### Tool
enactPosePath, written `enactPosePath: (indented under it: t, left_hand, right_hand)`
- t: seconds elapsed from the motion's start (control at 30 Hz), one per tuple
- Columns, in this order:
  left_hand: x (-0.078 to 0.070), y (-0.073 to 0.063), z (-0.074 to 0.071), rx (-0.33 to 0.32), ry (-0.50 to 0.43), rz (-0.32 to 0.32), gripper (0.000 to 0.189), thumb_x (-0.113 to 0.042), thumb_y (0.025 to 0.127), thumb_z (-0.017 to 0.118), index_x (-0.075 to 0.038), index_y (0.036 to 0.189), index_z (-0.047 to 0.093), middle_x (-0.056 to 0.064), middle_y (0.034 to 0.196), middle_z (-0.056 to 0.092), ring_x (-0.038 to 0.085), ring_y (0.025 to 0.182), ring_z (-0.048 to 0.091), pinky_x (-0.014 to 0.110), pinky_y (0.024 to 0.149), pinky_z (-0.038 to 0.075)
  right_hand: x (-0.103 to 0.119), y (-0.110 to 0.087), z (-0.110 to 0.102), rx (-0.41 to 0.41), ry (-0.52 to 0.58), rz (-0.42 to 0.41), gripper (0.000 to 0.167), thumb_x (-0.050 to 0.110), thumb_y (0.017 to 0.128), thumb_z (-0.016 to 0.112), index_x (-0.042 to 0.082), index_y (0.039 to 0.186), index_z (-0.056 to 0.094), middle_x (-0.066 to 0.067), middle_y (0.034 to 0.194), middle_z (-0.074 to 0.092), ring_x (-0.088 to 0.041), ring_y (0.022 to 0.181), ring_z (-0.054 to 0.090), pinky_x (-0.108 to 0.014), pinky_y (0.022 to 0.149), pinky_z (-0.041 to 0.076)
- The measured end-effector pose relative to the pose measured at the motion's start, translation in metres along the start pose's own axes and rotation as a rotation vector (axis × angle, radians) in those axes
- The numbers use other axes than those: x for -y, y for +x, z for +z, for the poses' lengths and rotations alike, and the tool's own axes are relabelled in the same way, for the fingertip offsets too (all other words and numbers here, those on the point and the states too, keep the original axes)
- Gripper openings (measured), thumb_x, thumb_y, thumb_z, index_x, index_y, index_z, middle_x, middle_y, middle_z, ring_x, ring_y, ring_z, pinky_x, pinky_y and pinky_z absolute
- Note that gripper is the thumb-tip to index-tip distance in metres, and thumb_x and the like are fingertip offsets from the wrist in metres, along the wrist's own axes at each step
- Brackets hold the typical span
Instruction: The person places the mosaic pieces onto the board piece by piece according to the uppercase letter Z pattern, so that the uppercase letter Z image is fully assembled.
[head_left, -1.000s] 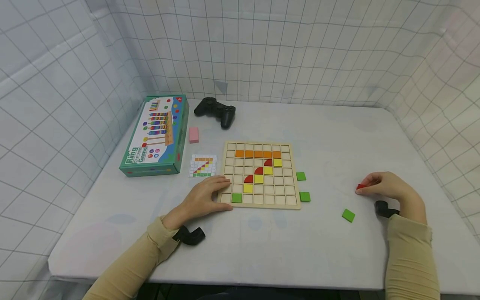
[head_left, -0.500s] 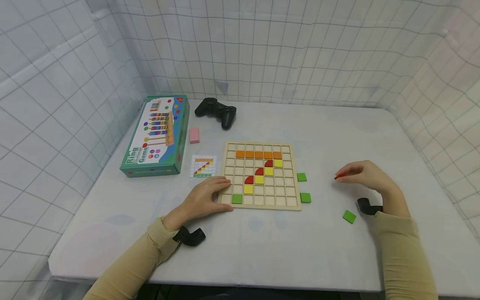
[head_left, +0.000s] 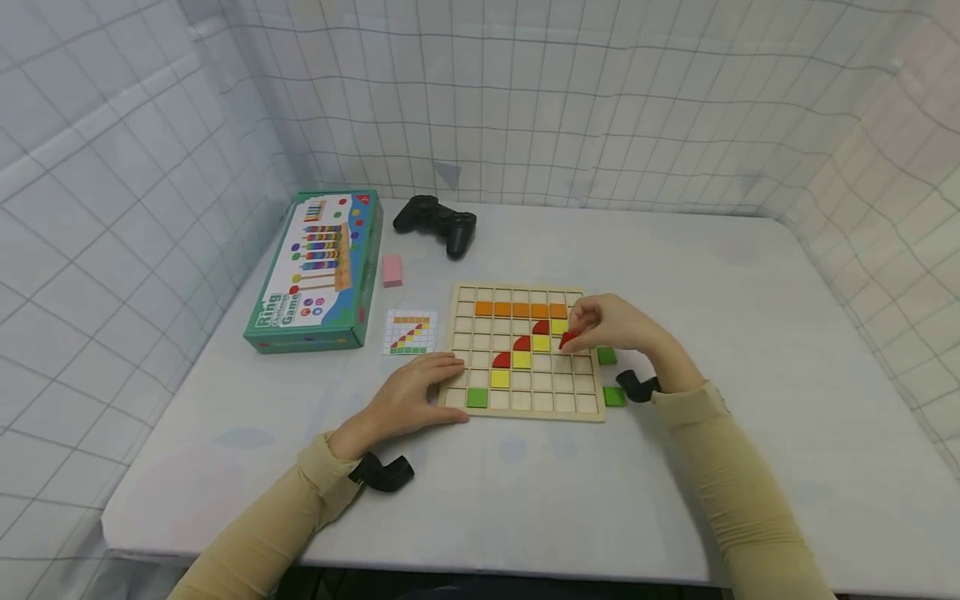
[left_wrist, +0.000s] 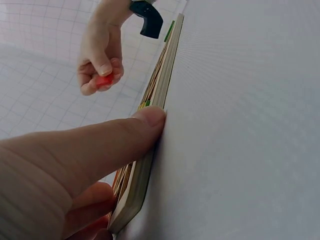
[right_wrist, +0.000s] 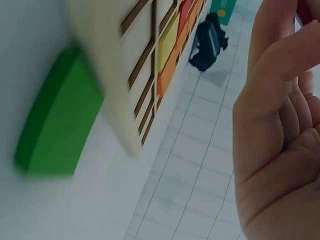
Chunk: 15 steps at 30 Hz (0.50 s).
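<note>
The wooden grid board (head_left: 542, 402) lies flat on the table, holding orange, yellow and red tiles and a green tile (head_left: 477, 397) near its front left. My left hand (head_left: 405, 396) holds its front left corner, thumb (left_wrist: 147, 120) along the front edge and fingers at the left side. Over the board's right part, my right hand (head_left: 618, 327) pinches a red tile (head_left: 567, 339) between thumb and fingertips, just below the rightmost yellow tile (head_left: 559, 327). The red tile's full outline is partly hidden by the fingers; it also shows in the left wrist view.
Two loose green tiles (head_left: 607, 356) sit along the board's right edge. Left of the board are a pattern card (head_left: 410, 332), a pink block (head_left: 392, 271) and a green game box (head_left: 315, 271). A black game controller (head_left: 435, 223) lies behind.
My right hand has carried the red tile leftward from the table's right side to over the board. The right forearm now covers the third loose green tile's spot. My left hand has stayed put.
</note>
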<state>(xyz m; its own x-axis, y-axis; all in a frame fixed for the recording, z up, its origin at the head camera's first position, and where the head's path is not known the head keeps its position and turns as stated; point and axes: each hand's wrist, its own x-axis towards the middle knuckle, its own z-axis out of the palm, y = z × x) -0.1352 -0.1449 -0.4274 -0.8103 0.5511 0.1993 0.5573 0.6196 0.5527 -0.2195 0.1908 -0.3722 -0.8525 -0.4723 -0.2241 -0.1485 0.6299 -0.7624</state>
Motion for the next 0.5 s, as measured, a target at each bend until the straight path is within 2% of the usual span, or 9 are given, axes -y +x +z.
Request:
enactPosePath:
  t: [0.1, 0.23, 0.4, 0.5]
  left_hand:
    - [0.000, 0.001, 0.000, 0.002, 0.002, 0.001, 0.073, -0.044, 0.071, 0.079, -0.002, 0.127, 0.059, 0.012, 0.131, 0.055, 0.028, 0.126, 0.044, 0.042, 0.107, 0.035]
    - [0.001, 0.001, 0.001, 0.006, 0.004, -0.003, 0.072, -0.044, 0.071, 0.079, -0.002, 0.127, 0.059, 0.011, 0.130, 0.055, 0.027, 0.126, 0.045, 0.042, 0.107, 0.035]
    - [0.002, 0.001, 0.001, 0.007, -0.004, -0.009, 0.072, -0.045, 0.072, 0.079, -0.003, 0.127, 0.059, 0.011, 0.130, 0.056, 0.027, 0.126, 0.045, 0.043, 0.107, 0.036]
    - [0.002, 0.001, 0.000, 0.004, -0.007, -0.009, 0.071, -0.045, 0.072, 0.079, -0.003, 0.126, 0.059, 0.011, 0.130, 0.056, 0.027, 0.126, 0.044, 0.043, 0.107, 0.035]
  right_hand:
    - [0.014, 0.016, 0.015, 0.031, 0.035, -0.046, 0.029, 0.026, 0.072, 0.083, 0.009, 0.089, 0.066, -0.003, 0.083, 0.067, -0.020, 0.079, 0.061, -0.033, 0.073, 0.051]
    - [0.029, 0.032, 0.032, 0.099, 0.067, -0.126, 0.021, 0.020, 0.077, 0.079, 0.009, 0.094, 0.072, -0.001, 0.089, 0.070, -0.019, 0.081, 0.065, -0.032, 0.076, 0.054]
    - [0.044, 0.044, 0.047, 0.189, 0.023, -0.232, 0.019, 0.014, 0.083, 0.073, 0.007, 0.100, 0.074, 0.000, 0.094, 0.070, -0.014, 0.084, 0.065, -0.029, 0.077, 0.054]
    - [0.051, 0.048, 0.054, 0.229, -0.006, -0.262, 0.021, 0.009, 0.085, 0.069, 0.006, 0.105, 0.072, 0.000, 0.099, 0.069, -0.012, 0.089, 0.064, -0.028, 0.080, 0.053]
